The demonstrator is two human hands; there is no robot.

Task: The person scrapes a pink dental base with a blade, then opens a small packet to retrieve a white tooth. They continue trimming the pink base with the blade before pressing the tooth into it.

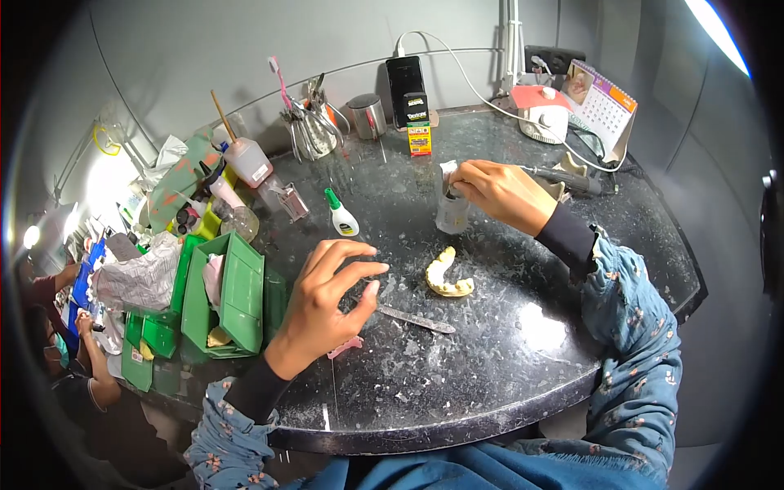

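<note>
My left hand (pixel 322 302) hovers over the table with its fingers apart and nothing between them. Below it lie a slim metal hand tool (pixel 418 318) and a small pink piece (pixel 346 348). My right hand (pixel 500 193) is closed in a pinch at the top of a small clear container (pixel 452 216). A silvery strip (pixel 447 168) shows beside those fingertips; whether they grip it or something else is hidden. Between the hands, a pale yellow horseshoe-shaped dental cast (pixel 447 278) rests on the dark table. A white squeeze bottle with a green cap (pixel 344 219) stands farther back.
Green bins (pixel 251 282) and clutter line the left side. Along the back are a tool holder (pixel 314 135), a metal cup (pixel 367 116), a phone (pixel 405 77), a small box (pixel 418 135), a white device (pixel 541 114) and a calendar (pixel 603 102). Another person works at far left.
</note>
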